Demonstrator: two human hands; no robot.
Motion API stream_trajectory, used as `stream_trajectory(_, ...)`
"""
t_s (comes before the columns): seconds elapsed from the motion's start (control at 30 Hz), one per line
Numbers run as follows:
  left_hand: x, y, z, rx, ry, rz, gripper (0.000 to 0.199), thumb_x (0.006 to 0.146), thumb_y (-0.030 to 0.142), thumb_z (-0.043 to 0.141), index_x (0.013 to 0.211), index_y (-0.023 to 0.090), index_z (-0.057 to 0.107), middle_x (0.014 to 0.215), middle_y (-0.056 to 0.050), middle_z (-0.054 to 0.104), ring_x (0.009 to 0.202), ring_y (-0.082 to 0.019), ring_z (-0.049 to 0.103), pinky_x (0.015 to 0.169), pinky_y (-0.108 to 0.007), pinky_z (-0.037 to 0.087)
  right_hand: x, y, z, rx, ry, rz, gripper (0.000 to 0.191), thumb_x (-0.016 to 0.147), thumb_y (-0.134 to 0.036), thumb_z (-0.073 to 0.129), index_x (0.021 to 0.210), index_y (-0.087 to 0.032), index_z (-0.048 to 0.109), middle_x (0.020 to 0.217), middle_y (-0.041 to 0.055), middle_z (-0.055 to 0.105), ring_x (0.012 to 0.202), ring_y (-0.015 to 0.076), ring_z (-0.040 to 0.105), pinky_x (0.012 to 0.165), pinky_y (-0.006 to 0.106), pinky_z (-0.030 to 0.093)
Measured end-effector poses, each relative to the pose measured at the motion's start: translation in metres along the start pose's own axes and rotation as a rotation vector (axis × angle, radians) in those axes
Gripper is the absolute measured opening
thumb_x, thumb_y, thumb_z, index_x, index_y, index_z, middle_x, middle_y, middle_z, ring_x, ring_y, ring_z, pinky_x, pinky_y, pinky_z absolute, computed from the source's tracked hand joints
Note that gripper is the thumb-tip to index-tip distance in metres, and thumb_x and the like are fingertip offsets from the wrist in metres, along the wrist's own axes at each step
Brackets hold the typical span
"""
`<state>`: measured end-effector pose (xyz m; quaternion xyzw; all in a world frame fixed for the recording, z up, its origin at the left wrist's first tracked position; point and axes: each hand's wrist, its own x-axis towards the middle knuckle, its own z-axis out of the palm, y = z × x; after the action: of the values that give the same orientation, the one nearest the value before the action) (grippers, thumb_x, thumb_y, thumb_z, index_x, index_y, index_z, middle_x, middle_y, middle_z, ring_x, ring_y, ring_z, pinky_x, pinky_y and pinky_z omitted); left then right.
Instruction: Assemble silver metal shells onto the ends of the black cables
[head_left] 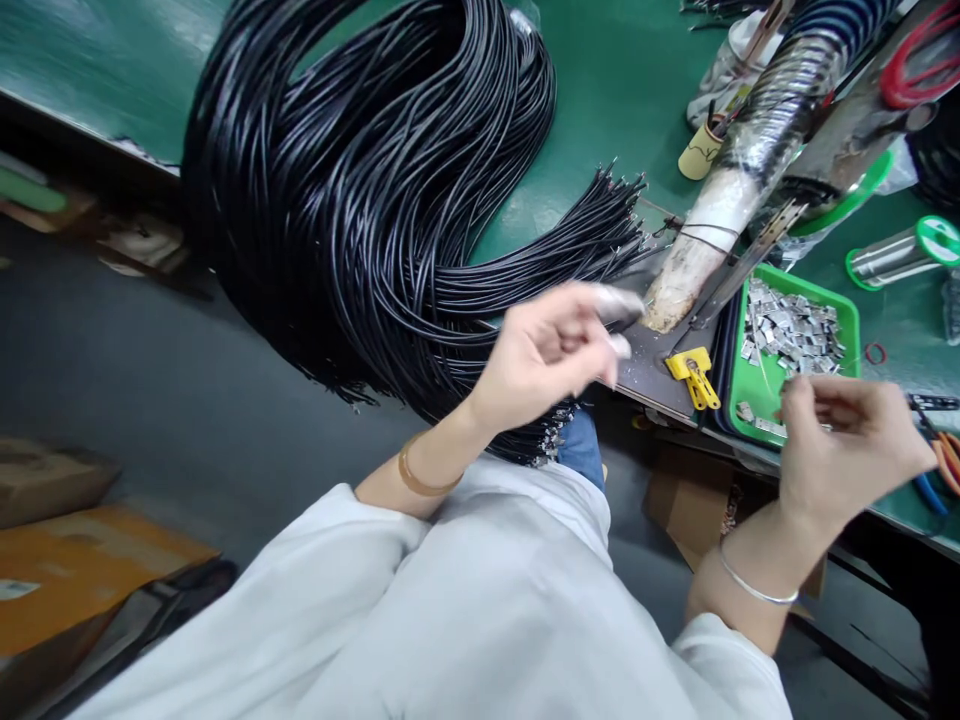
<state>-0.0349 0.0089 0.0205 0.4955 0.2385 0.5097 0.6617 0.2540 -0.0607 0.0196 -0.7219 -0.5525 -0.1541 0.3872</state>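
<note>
My left hand hovers beside the cut ends of a large bundle of black cables, blurred by motion. Its thumb and index finger, both in white covers, are apart, and nothing shows between them. Over the right part of a green tray is my right hand, with thumb and fingers pinched together. A tiny dark bit shows at its fingertips, too small to name. Small silvery metal pieces lie heaped in the tray. Other cable ends with metal tips hang at my lap.
A yellow clip sits at the bench edge. Above it slants a taped duct hose. A solder wire spool, a yellow cup and orange-and-blue-handled pliers are on the green bench. Cardboard boxes stand below.
</note>
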Motion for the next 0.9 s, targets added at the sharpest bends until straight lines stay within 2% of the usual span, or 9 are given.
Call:
stream_trajectory(0.07, -0.006, -0.002, 0.011, -0.024, -0.251, -0.213, 0.014, 0.085, 0.022, 0.076, 0.093, 0.011, 0.071, 0.066, -0.001, 0.070, 0.049, -0.005, 0.056, 0.045, -0.017, 0.042, -0.012, -0.029, -0.003, 0.252, 0.138, 0.080, 0.013, 0.073, -0.018, 0.080, 0.078, -0.016, 0.069, 0.076, 0.0046, 0.072, 0.057, 0.0173, 0.067, 0.048, 0.027, 0.048)
stream_trajectory(0.1, -0.008, -0.008, 0.016, -0.051, -0.287, -0.272, 0.013, 0.085, 0.020, 0.074, 0.091, 0.010, 0.070, 0.065, -0.001, 0.069, 0.047, -0.005, 0.054, 0.044, -0.017, 0.040, -0.018, -0.043, -0.003, 0.334, 0.182, 0.105, 0.014, 0.073, -0.016, 0.081, 0.080, -0.016, 0.069, 0.079, 0.0048, 0.073, 0.056, 0.0174, 0.068, 0.047, 0.028, 0.048)
stream_trajectory(0.17, -0.009, -0.023, 0.022, -0.088, -0.231, -0.369, 0.014, 0.085, 0.022, 0.072, 0.091, 0.010, 0.068, 0.064, -0.002, 0.070, 0.044, -0.003, 0.048, 0.043, -0.016, 0.036, -0.031, -0.066, 0.000, 0.335, 0.232, 0.050, 0.016, 0.070, -0.009, 0.083, 0.081, -0.016, 0.072, 0.086, 0.0051, 0.076, 0.070, 0.0201, 0.073, 0.058, 0.031, 0.055)
stream_trajectory(0.27, -0.009, -0.044, 0.026, -0.089, -0.107, -0.416, 0.015, 0.085, 0.023, 0.071, 0.089, 0.010, 0.065, 0.062, 0.000, 0.069, 0.041, -0.001, 0.041, 0.041, -0.015, 0.030, -0.049, -0.084, 0.010, 0.329, 0.173, -0.093, 0.015, 0.075, -0.010, 0.081, 0.084, -0.019, 0.074, 0.094, 0.0044, 0.077, 0.087, 0.0212, 0.075, 0.080, 0.038, 0.060)
stream_trajectory(0.33, -0.009, -0.050, 0.026, -0.057, -0.080, -0.416, 0.015, 0.084, 0.023, 0.071, 0.087, 0.011, 0.063, 0.062, 0.000, 0.068, 0.041, 0.000, 0.041, 0.042, -0.014, 0.030, -0.056, -0.086, 0.018, 0.395, 0.063, -0.054, 0.010, 0.081, -0.013, 0.078, 0.086, -0.021, 0.074, 0.097, 0.0037, 0.077, 0.091, 0.0194, 0.074, 0.083, 0.038, 0.061)
stream_trajectory(0.43, -0.008, -0.049, 0.027, -0.023, -0.064, -0.431, 0.020, 0.081, 0.026, 0.075, 0.083, 0.013, 0.060, 0.061, 0.002, 0.067, 0.041, -0.002, 0.044, 0.042, -0.014, 0.033, -0.060, -0.086, 0.027, 0.535, -0.116, 0.091, 0.004, 0.085, -0.019, 0.075, 0.088, -0.022, 0.074, 0.097, 0.0030, 0.075, 0.091, 0.0172, 0.073, 0.075, 0.032, 0.061)
stream_trajectory(0.53, -0.008, -0.046, 0.028, -0.015, -0.083, -0.380, 0.023, 0.076, 0.025, 0.081, 0.079, 0.013, 0.062, 0.062, 0.002, 0.066, 0.048, -0.004, 0.051, 0.048, -0.015, 0.041, -0.059, -0.086, 0.031, 0.675, -0.219, 0.191, 0.003, 0.086, -0.022, 0.074, 0.089, -0.022, 0.075, 0.098, 0.0031, 0.074, 0.091, 0.0163, 0.072, 0.070, 0.029, 0.061)
stream_trajectory(0.67, -0.008, -0.047, 0.027, 0.088, -0.077, -0.224, 0.017, 0.077, 0.024, 0.080, 0.080, 0.013, 0.067, 0.070, 0.000, 0.067, 0.062, -0.008, 0.060, 0.061, -0.019, 0.050, -0.056, -0.085, 0.030, 0.727, -0.270, 0.231, 0.003, 0.087, -0.023, 0.074, 0.089, -0.023, 0.075, 0.099, 0.0042, 0.074, 0.091, 0.0168, 0.072, 0.071, 0.030, 0.062)
stream_trajectory(0.9, -0.011, -0.043, 0.024, 0.525, -0.140, 0.093, 0.012, 0.090, 0.023, 0.068, 0.088, 0.014, 0.076, 0.079, -0.005, 0.073, 0.060, -0.009, 0.053, 0.058, -0.022, 0.043, -0.058, -0.080, 0.028, 0.751, -0.320, 0.259, 0.002, 0.088, -0.023, 0.072, 0.087, -0.023, 0.073, 0.101, 0.0041, 0.074, 0.094, 0.0173, 0.072, 0.073, 0.031, 0.062)
